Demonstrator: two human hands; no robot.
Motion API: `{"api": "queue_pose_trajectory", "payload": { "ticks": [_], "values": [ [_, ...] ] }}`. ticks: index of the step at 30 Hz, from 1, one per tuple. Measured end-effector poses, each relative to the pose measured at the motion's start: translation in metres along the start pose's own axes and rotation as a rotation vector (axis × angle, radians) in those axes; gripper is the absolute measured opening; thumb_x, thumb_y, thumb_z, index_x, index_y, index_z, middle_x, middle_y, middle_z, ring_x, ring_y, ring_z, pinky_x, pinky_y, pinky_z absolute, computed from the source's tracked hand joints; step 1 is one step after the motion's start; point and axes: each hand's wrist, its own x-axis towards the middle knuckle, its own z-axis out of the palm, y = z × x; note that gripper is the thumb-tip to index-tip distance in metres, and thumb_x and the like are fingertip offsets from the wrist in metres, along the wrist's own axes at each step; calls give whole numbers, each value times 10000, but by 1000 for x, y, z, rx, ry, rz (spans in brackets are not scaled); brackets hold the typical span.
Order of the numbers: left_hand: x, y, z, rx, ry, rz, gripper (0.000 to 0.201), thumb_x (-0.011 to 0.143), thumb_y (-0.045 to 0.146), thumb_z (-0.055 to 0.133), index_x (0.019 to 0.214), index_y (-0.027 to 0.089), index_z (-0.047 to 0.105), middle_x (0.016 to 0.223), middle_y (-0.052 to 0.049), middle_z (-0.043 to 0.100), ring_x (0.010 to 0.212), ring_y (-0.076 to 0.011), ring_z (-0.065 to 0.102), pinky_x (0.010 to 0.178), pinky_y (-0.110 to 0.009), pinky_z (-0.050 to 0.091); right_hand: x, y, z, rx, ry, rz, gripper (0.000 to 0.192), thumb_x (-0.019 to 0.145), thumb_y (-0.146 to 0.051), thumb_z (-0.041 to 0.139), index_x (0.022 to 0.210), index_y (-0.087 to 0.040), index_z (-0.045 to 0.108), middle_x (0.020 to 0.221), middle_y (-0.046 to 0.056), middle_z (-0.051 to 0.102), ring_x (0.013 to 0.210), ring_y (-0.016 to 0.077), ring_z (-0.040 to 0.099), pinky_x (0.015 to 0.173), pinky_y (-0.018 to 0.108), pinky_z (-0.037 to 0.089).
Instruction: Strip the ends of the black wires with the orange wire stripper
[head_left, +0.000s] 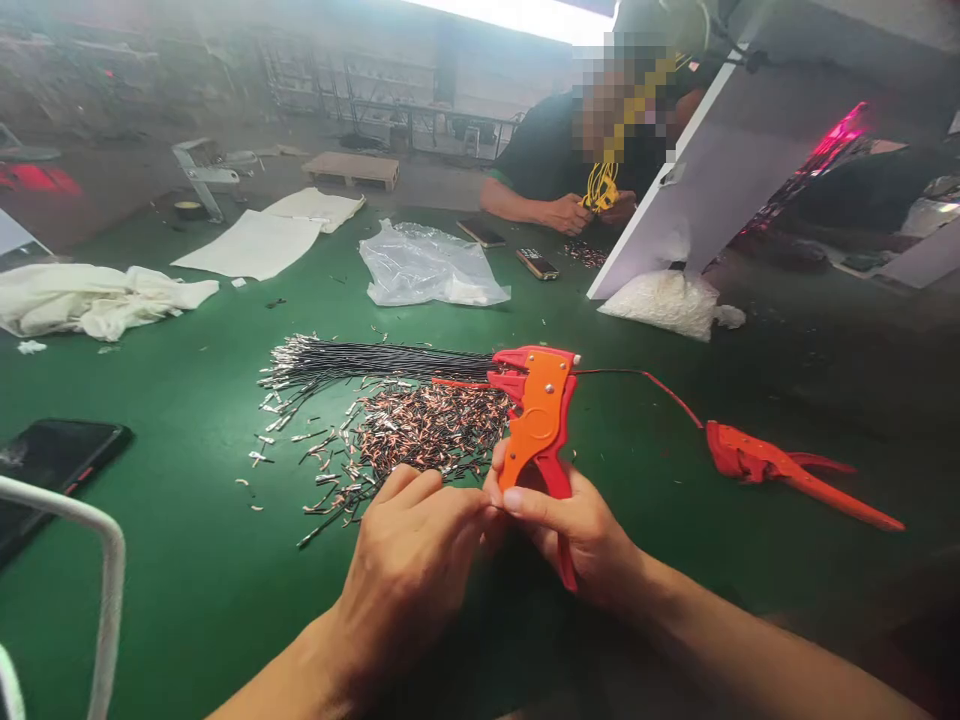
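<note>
An orange and red wire stripper point(541, 410) stands upright in my right hand point(596, 535), whose fingers wrap round its handles. Thumb and finger of my left hand point(416, 550) are pinched together against my right thumb; what they hold, if anything, is too small to make out. Behind the stripper's jaws lies a bundle of black wires point(397, 360) with silvery terminals at the left ends. Below the bundle spreads a heap of black and copper wire offcuts point(427, 425). A thin red wire point(461, 383) shows left of the jaws.
A second orange-red hand tool point(795, 470) lies at right. Across the green table point(187, 480) are a clear plastic bag point(431, 265), a bag of white pieces point(664, 303), white cloth point(97, 295) and a dark phone point(60, 460). Opposite, a person point(532, 200) holds yellow cable.
</note>
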Motion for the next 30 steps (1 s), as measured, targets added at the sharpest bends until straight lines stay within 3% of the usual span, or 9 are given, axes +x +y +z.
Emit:
{"api": "queue_pose_trajectory", "payload": {
  "ticks": [8,20,23,26,30],
  "values": [
    [-1,0,-1,-58,26,4,99,885,89,570,885,186,591,676,24,651,559,-112,476,605,-284,360,0,2,-3,-98,-58,-55,309,777,-297,745,982,-194,539,795,-8,590,669,136,582,633,282,531],
    [6,0,-12,-95,12,14,108,873,86,579,848,187,609,641,30,632,551,-105,477,584,-279,374,0,-1,-5,-105,-43,-93,265,812,-275,711,979,-191,522,778,-12,565,676,143,579,660,308,494],
    [5,-1,-15,-132,134,-86,104,860,86,590,863,187,617,668,25,650,562,-103,524,579,-276,426,0,2,-8,-67,-99,-72,246,834,-274,675,1001,-184,518,770,-3,573,660,156,588,642,330,497],
    [4,-5,-21,-215,308,-314,93,865,131,616,916,203,644,732,16,676,598,-101,600,542,-244,473,0,6,-9,8,-191,-14,259,812,-233,645,1027,-177,513,783,9,585,675,174,606,660,365,510],
    [4,-11,-25,-281,437,-534,77,864,196,647,928,226,678,769,13,680,522,-71,581,395,-191,400,-1,11,-9,65,-315,63,301,712,-132,592,1004,-165,527,783,16,603,682,181,619,670,376,510]
  ]
}}
